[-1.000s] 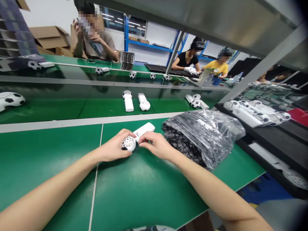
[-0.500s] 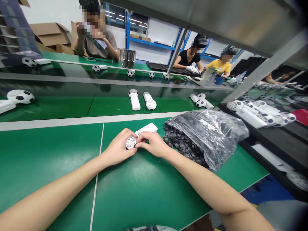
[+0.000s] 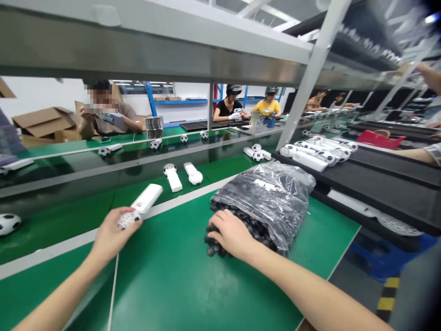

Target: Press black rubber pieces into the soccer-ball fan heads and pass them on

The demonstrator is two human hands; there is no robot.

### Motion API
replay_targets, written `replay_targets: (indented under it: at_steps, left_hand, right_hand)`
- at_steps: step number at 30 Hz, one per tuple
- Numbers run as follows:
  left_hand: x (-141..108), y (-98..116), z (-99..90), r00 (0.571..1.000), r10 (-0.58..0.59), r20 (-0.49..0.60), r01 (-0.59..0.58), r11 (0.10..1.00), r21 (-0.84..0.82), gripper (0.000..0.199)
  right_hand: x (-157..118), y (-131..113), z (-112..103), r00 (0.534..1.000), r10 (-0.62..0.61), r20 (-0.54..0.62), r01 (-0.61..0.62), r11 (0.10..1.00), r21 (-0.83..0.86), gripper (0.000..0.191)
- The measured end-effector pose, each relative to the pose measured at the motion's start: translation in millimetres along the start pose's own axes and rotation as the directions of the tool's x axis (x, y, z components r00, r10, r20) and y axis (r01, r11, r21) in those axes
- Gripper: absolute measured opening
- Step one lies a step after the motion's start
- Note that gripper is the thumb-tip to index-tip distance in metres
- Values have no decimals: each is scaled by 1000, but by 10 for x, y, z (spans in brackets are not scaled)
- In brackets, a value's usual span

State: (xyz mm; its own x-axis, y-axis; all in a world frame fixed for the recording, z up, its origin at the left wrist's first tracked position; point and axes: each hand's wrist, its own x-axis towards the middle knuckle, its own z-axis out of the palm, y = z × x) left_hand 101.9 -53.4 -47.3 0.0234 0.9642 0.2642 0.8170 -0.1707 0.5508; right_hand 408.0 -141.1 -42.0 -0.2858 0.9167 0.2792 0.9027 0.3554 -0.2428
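Note:
My left hand [image 3: 112,232] is closed around the round lattice head of a white handheld fan [image 3: 147,198] with a football pattern. Its handle points up and to the right, above the pale edge strip of the bench. At the mouth of a clear plastic bag [image 3: 265,193], my right hand [image 3: 232,233] reaches into a heap of small black pieces [image 3: 214,248]. Its fingers are curved and the thumb stands a little apart from them. No piece shows clearly between the fingertips.
Two more football-headed fans [image 3: 172,178] lie on the green conveyor. Black trays [image 3: 386,184] at the right carry several fans [image 3: 320,151]. A slanted grey post [image 3: 310,73] and an overhead beam [image 3: 155,50] frame the bench. Co-workers [image 3: 230,108] sit across the line.
Both hands were together at the fan's head. My right hand has left it and moved to the black pieces, while my left hand has carried the fan leftward. The view has turned right.

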Motion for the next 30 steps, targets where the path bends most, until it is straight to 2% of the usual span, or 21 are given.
replay_targets:
  at_steps: [1,3,6,9,11,13,16,19,22,25,27,30]
  left_hand:
    - [164,-42,-34,998,-4,-63,9,996,93,41]
    - [478,-7,-59,994,51,-100,-31,981,190,45]
    - [813,359,85,976,209,-57,-189,949,251,52]
    - [969,940,469,929,364,66,-368,895,251,51]
    - [1063,1300,809,898,414,148,-438,867,237,56]
    - [1191,1557,1148,886,417,204,-458,858,233,47]
    - [1349,1743,1525,890,382,248,-437,868,235,36]
    - [1371,1797,1647,890,371,264,-432,872,230,32]
    - [1287,1777,1482,878,393,274,-454,865,215,33]
    - [1047,1698,1059,846,444,294,-506,843,182,46]
    - [746,1618,690,816,486,312,-549,821,157,53]
    - [127,1472,161,783,520,341,-589,796,139,49]
  right_hand:
    - [-31,50,-3,1000,22,7,-21,998,-58,17]
    - [-53,111,22,998,43,39,-37,989,-141,19]
    - [-33,137,86,996,40,83,-24,983,-185,13]
    - [-44,140,139,996,10,90,6,985,-170,1]
    - [-78,157,167,996,0,86,14,988,-156,8]
    - [-112,198,200,997,-18,81,29,990,-136,12]
    - [-149,283,263,995,-77,67,82,994,-66,16]
    - [-174,345,321,994,-107,-1,107,994,35,25]
    - [-172,365,337,989,-94,-113,108,987,120,29]
    - [-151,351,301,979,-96,-179,125,979,160,25]
    - [-139,333,264,976,-102,-191,135,977,166,26]
    - [-132,312,217,974,-119,-191,151,975,163,31]
